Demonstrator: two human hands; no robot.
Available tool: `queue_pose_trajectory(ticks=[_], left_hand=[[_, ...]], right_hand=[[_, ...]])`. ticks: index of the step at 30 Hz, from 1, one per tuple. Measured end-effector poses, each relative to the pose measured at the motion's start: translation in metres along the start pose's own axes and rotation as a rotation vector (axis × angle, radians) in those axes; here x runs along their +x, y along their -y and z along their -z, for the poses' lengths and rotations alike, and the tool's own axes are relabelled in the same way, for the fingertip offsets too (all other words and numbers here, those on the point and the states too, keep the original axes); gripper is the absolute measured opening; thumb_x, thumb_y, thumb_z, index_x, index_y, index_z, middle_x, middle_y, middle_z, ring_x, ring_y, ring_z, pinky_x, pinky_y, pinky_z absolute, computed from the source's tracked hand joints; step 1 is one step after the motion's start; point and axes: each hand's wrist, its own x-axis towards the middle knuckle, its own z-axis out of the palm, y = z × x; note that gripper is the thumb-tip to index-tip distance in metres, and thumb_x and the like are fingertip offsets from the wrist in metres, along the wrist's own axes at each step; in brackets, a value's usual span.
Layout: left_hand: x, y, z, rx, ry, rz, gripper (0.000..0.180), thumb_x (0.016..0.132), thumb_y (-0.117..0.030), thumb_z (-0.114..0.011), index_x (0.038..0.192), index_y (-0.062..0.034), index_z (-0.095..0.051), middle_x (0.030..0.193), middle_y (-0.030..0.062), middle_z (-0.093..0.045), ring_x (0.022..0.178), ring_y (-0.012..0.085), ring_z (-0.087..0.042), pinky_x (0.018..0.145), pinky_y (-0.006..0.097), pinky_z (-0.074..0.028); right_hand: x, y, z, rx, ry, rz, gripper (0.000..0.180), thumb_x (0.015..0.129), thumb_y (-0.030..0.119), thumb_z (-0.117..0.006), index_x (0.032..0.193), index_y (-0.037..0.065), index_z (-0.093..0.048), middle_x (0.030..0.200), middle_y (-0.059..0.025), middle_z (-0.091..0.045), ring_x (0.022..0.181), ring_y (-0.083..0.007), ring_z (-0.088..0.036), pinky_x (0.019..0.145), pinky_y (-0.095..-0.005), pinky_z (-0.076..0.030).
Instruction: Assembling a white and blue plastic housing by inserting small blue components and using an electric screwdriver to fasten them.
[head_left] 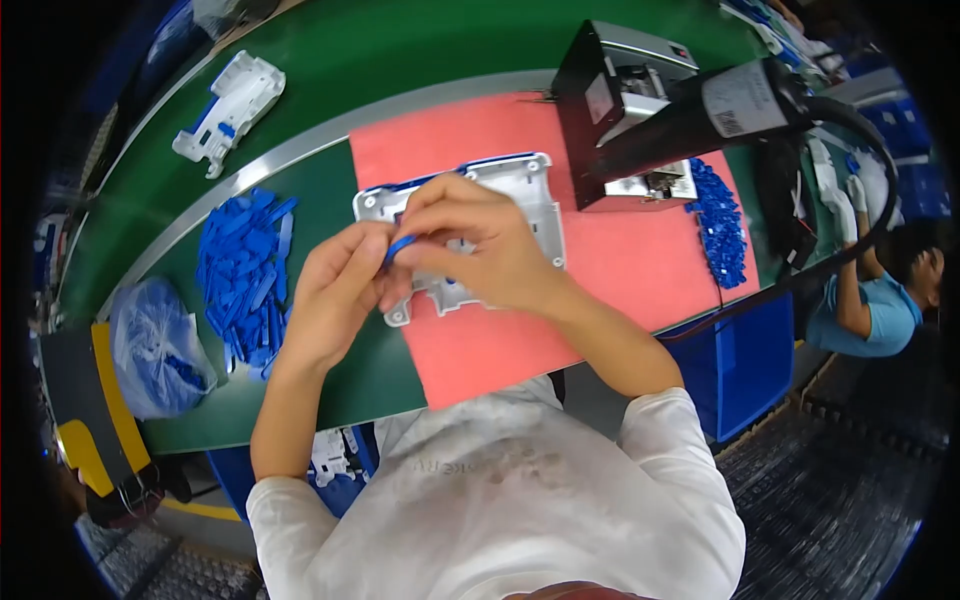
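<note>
Between my two hands is a small blue plastic strip point(399, 246), curved, pinched at the fingertips. My left hand point(345, 285) grips its lower end, and the fingers of my right hand point(480, 245) close on it from the other side. Just below and behind them lies a white plastic housing point(541, 205) with blue edging along its far side, its inner face up. The hands cover much of its left half. The housing rests on a pink mat point(625, 255).
Left of my arm is a heap of blue strips point(243, 275), with a plastic bag point(160, 345) beside it. A black bench machine point(590, 110) and a black cylindrical tool point(690, 115) stand right, near small blue parts point(718, 225). Another white housing point(232, 108) lies far left. A person point(870, 305) works at right.
</note>
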Motion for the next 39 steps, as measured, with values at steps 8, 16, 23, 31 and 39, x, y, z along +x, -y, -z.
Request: queue_pose_trajectory(ticks=[8,16,23,31,39], left_hand=[[0.019,0.018,0.029,1.2,0.072,-0.937,0.033,0.072,-0.027,-0.073,0.095,-0.0053,-0.064,0.095,0.0102,-0.061,0.089,0.0284,-0.058,0.079,0.039,-0.044],[0.014,0.037,0.029,1.3,0.272,-0.892,0.053,0.068,-0.047,-0.073,0.106,-0.0113,-0.068,0.103,0.007,-0.058,0.093,0.0255,-0.053,0.083,0.041,-0.041],[0.016,0.046,0.026,1.338,0.27,-0.811,0.044,0.071,-0.035,-0.073,0.108,-0.0128,-0.068,0.108,0.0067,-0.056,0.1,0.0253,-0.051,0.087,0.043,-0.039],[0.016,0.044,0.022,1.294,0.274,-0.848,0.044,0.066,-0.017,-0.073,0.109,-0.0071,-0.068,0.128,0.0122,-0.056,0.117,0.0332,-0.052,0.095,0.046,-0.043],[0.016,0.043,0.003,1.273,0.277,-0.754,0.046,0.071,-0.021,-0.073,0.113,-0.0044,-0.065,0.135,0.0147,-0.053,0.126,0.0358,-0.049,0.105,0.048,-0.04]], right_hand=[[-0.001,-0.011,0.029,-0.169,0.069,-0.465,0.017,0.083,-0.002,-0.068,0.099,-0.004,-0.066,0.082,-0.0046,-0.066,0.074,-0.009,-0.064,0.067,-0.0221,-0.052],[-0.005,-0.016,0.025,-0.359,0.212,-0.527,0.021,0.079,-0.001,-0.07,0.099,-0.003,-0.068,0.077,-0.0081,-0.066,0.069,-0.0113,-0.064,0.064,-0.0244,-0.052],[-0.003,-0.007,0.023,-0.635,0.195,-0.348,0.025,0.076,0.0,-0.071,0.101,-0.001,-0.068,0.077,-0.0091,-0.063,0.064,-0.0133,-0.06,0.059,-0.0258,-0.05],[-0.006,0.045,0.05,-0.572,-1.043,0.84,0.058,0.077,-0.003,-0.072,0.127,-0.001,-0.042,0.106,-0.0133,-0.058,0.096,-0.0252,-0.058,0.087,-0.0371,-0.049],[-0.03,0.051,0.113,-0.512,-0.656,0.428,0.049,0.075,-0.012,-0.068,0.118,-0.006,-0.047,0.092,-0.0126,-0.063,0.079,-0.0207,-0.064,0.074,-0.0369,-0.055]])
